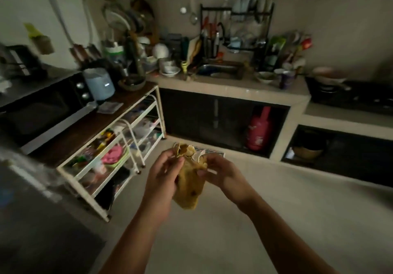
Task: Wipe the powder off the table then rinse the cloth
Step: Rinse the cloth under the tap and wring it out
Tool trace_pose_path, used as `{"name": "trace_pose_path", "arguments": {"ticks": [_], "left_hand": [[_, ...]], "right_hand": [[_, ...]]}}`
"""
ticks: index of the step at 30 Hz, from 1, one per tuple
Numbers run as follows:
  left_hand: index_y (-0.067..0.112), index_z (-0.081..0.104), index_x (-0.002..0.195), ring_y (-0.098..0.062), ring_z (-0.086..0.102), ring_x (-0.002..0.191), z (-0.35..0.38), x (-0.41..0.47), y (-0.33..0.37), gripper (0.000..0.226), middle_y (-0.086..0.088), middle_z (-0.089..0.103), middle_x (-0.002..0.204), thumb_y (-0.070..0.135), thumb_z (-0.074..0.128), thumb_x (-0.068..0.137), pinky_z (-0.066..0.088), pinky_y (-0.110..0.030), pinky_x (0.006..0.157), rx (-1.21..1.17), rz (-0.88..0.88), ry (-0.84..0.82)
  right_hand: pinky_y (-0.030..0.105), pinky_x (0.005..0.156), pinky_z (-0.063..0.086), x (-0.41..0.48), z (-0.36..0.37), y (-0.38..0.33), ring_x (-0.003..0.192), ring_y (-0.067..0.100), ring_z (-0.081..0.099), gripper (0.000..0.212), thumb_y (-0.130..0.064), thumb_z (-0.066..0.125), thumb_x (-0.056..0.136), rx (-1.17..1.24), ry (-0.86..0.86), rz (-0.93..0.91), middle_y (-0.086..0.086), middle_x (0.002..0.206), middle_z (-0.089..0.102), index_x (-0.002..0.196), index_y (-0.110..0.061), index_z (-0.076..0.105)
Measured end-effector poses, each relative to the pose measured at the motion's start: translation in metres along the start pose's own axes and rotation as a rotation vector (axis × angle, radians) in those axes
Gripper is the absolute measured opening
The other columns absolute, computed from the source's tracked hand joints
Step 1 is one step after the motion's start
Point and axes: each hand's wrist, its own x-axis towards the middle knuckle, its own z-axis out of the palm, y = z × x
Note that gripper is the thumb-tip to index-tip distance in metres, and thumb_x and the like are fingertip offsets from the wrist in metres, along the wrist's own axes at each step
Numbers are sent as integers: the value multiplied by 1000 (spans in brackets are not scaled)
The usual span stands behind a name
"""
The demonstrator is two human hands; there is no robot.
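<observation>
The yellow cloth [189, 188] is bunched up and held in the air over the floor, well apart from any counter. The left hand [161, 174] grips it on one side, and the right hand [221, 174] pinches its upper folds on the other. The fingers [170, 159] of both hands are curled into the fabric, so both are grasping the cloth, and the upper folds are gathered inward. A pale patch shows among those folds. Whether it is powder or the cloth's lighter side cannot be told.

No table being wiped is in view, and the person faces the sink [219, 69], which is set into the far counter [234, 91] toward its left end. The wiping therefore looks finished, and the step in hand seems to be carrying the cloth over to rinse it.

The next move calls for keeping the folds closed so nothing shakes loose onto the floor on the way to the sink. The tap is too dim to make out. Bowls [170, 70] crowd the counter's edge just beside the basin, so the cloth would need to go in between them
</observation>
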Motion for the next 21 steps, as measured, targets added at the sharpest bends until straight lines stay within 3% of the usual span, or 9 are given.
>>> {"name": "trace_pose_path", "arguments": {"ticks": [4, 7, 9, 14, 21], "left_hand": [[44, 69, 102, -16, 70, 100, 37, 86, 4, 19, 9, 73, 102, 32, 66, 88, 57, -39, 85, 7, 41, -154], [45, 69, 101, -16, 69, 100, 68, 149, 0, 19, 12, 73, 101, 33, 66, 86, 57, -40, 85, 15, 63, -202], [43, 70, 101, -20, 68, 103, 91, 191, -2, 18, 8, 73, 103, 30, 66, 87, 56, -43, 87, 8, 72, -200], [39, 68, 107, -23, 67, 107, 142, 298, 5, 26, 3, 72, 112, 40, 72, 80, 51, -56, 95, 32, 105, -132], [44, 66, 106, -15, 68, 101, 183, 428, 6, 20, 10, 71, 108, 42, 66, 86, 54, -55, 90, 85, 141, -65]], "right_hand": [[30, 76, 56, 66, -41, 3, 91, 17, 69, 24, -20, 79, 85, 163, 135, 5, 2, 97, 70, 101, -12, 64], [41, 80, 59, 125, -79, 5, 90, 24, 69, 25, -19, 78, 85, 133, 146, -7, 8, 98, 68, 101, -11, 60], [47, 84, 59, 167, -105, 6, 95, 26, 71, 27, -20, 79, 85, 113, 151, -33, 9, 101, 69, 103, -13, 60], [38, 86, 60, 276, -170, -1, 102, 22, 69, 33, -22, 77, 85, 108, 142, -45, 7, 112, 68, 114, -20, 62], [43, 82, 59, 418, -230, -13, 90, 28, 70, 6, -25, 66, 95, 90, 49, -7, 0, 92, 70, 100, -24, 69]]}}
